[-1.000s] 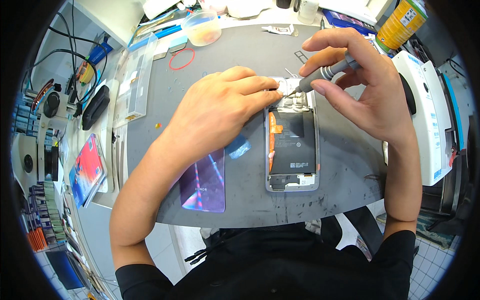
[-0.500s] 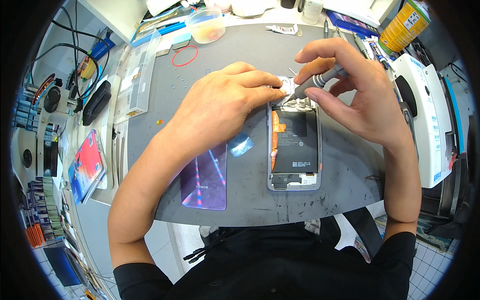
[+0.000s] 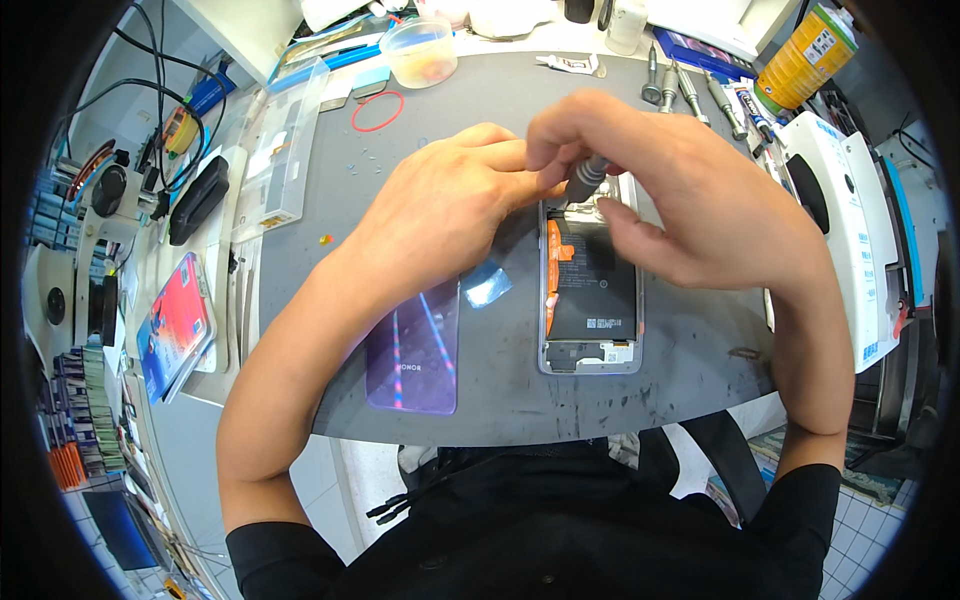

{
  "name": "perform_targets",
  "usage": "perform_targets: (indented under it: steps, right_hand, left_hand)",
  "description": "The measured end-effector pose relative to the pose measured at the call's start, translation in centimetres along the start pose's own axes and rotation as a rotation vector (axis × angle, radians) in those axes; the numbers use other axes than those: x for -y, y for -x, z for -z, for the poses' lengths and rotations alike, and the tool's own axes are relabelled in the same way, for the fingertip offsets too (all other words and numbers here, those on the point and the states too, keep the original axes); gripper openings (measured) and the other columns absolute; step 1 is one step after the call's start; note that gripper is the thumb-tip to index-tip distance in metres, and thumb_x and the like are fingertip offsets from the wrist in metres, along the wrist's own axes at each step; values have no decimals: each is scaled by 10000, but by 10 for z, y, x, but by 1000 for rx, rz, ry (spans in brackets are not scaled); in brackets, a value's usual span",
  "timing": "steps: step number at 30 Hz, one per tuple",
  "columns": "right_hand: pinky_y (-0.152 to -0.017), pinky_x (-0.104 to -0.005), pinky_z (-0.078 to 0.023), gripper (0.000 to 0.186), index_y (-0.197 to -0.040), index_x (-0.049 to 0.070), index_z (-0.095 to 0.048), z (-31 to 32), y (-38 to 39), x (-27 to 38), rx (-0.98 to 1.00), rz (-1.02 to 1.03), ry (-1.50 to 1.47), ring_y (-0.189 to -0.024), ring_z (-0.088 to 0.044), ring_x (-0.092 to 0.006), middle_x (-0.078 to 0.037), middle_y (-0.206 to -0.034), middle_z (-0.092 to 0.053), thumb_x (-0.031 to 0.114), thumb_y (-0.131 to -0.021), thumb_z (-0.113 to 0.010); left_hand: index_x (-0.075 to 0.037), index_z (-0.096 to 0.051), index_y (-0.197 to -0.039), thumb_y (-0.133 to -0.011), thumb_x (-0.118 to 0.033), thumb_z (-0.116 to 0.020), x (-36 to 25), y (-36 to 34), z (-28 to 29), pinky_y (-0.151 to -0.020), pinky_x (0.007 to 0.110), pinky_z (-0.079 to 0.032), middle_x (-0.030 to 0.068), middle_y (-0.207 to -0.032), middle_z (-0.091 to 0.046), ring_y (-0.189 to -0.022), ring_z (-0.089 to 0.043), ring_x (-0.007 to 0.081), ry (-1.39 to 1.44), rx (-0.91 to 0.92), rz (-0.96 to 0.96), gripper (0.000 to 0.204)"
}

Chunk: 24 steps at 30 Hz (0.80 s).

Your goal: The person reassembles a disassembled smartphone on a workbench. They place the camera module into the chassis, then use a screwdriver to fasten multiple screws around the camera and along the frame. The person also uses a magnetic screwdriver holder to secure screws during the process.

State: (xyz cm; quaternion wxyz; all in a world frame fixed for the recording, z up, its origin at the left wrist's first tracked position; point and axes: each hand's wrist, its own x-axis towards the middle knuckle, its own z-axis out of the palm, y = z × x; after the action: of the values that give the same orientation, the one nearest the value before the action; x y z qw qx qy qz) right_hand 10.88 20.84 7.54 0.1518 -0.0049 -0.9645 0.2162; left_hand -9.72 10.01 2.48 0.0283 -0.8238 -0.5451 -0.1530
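Observation:
An opened phone point(image 3: 640, 340) lies on the grey mat, showing a black battery point(image 3: 590, 290) and an orange strip point(image 3: 553, 262) along its left side. My right hand point(image 3: 690, 200) is closed round a grey screwdriver point(image 3: 588, 178), which leans over the phone's upper part; its tip is hard to make out. My left hand point(image 3: 450, 195) reaches to the phone's upper left edge and holds it there, its fingertips mostly hidden behind my right hand. A purple back cover point(image 3: 412, 360) and a crinkled blue film piece point(image 3: 486, 285) lie left of the phone.
Tiny screws point(image 3: 365, 160) are scattered near a red rubber band point(image 3: 377, 111) and a clear tub point(image 3: 418, 55). Several more screwdrivers point(image 3: 690, 95) lie at the back right by a yellow can point(image 3: 805, 60). A clear plastic case point(image 3: 280, 160) borders the mat's left side.
My right hand has swung left and turned over the phone's top, bringing the screwdriver more upright. It now covers my left fingertips. The left hand has hardly moved.

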Motion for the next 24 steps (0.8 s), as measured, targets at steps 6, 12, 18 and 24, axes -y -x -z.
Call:
perform_targets:
  steps: [6,12,18,24]
  right_hand:
    - [-649,-349,-496,412,-1099,89,-555,12,-9,11,10,-211,551,-764,-687,-246,-74,-880,-684,230,-814,-817]
    - [-616,-332,-481,384,-1090,93,-550,9,-4,11,-3,-146,448,-684,-679,-225,-51,-822,-680,232,-833,-801]
    - [-607,-312,-508,320,-1097,82,-551,1,-3,2,-153,-27,380,-673,-703,-224,-60,-882,-715,160,-870,-762]
    - [-581,-308,-509,303,-1100,93,-551,-1,-2,13,-82,-201,260,-672,-706,-191,-48,-926,-739,107,-875,-754]
  left_hand:
    - [-109,-755,-1095,-769,-18,-656,4,-1,-9,-902,348,-549,-24,-1174,-706,-1060,-632,212,56,-141,-62,353]
    - [-111,-739,-1109,-672,66,-632,6,-1,-11,-892,369,-554,6,-1253,-687,-1100,-622,255,81,-129,-83,483]
    - [-109,-741,-1111,-697,34,-646,6,-1,-13,-918,358,-552,3,-1241,-693,-1096,-627,239,51,-148,-103,448]
    - [-129,-749,-1104,-812,-58,-636,14,0,-11,-985,375,-505,18,-1176,-712,-1167,-625,232,21,-273,-167,322]
